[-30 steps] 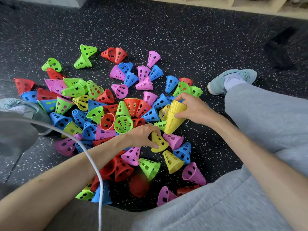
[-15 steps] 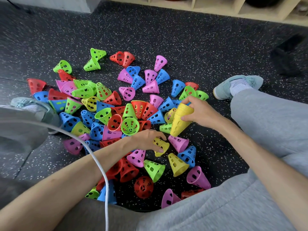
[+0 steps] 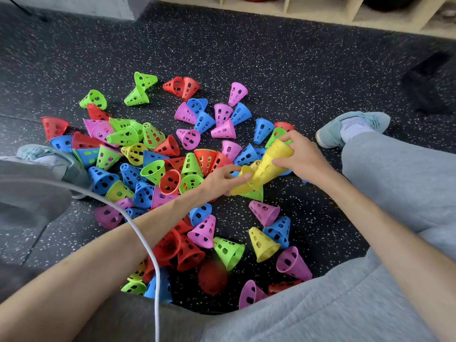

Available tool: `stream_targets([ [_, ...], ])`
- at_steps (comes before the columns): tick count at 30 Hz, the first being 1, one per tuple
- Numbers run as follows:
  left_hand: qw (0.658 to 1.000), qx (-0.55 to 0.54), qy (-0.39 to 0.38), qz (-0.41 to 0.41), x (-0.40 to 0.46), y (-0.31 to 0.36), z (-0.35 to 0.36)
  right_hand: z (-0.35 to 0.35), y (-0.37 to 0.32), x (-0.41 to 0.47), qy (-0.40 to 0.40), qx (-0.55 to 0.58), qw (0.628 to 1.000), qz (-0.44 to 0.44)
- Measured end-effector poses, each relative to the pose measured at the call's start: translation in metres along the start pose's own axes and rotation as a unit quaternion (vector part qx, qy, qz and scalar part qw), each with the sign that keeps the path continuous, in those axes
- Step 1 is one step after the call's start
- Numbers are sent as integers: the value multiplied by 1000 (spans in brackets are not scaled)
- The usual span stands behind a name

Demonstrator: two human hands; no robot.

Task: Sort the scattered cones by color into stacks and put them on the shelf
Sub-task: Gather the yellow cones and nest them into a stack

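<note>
Several perforated plastic cones in red, blue, green, pink and yellow lie scattered on the dark speckled floor (image 3: pixel 271 50) between my legs. My right hand (image 3: pixel 299 156) grips the wide end of a stack of yellow cones (image 3: pixel 272 160), tilted with its tip pointing down-left. My left hand (image 3: pixel 222 180) holds a single yellow cone (image 3: pixel 243 183) right at the tip of that stack, touching it. Another loose yellow cone (image 3: pixel 262 244) stands nearer to me, beside a blue cone (image 3: pixel 278 230). A wooden shelf (image 3: pixel 320 11) runs along the top edge.
My legs in grey trousers flank the pile, with a light blue shoe (image 3: pixel 352 128) at the right and another (image 3: pixel 49 159) at the left. A white cable (image 3: pixel 148 253) crosses my left forearm. A dark object (image 3: pixel 431 87) lies at the far right.
My left hand lifted a yellow cone off the floor and carried it up and right to the tip of the yellow stack. The right hand tilted the stack further over.
</note>
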State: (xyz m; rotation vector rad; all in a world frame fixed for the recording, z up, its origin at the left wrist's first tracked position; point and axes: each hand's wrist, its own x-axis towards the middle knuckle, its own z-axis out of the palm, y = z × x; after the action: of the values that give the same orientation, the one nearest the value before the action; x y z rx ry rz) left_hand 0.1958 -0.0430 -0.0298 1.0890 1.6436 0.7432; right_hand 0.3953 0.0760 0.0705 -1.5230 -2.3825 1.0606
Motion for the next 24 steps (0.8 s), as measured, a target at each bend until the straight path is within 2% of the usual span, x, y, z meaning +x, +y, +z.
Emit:
stream_targets([
  [5,995,-95,16,0,7,27,6,3,-1,-3,19,104,994,2],
  [11,992,-114,42,26,9,48,10,0,3,-2,23,163,986,10],
  [20,985,-121,90,85,10,49,8,0,2,-3,11,183,983,14],
  [24,981,-119,116,99,10,48,13,1,3,-1,-2,154,988,25],
])
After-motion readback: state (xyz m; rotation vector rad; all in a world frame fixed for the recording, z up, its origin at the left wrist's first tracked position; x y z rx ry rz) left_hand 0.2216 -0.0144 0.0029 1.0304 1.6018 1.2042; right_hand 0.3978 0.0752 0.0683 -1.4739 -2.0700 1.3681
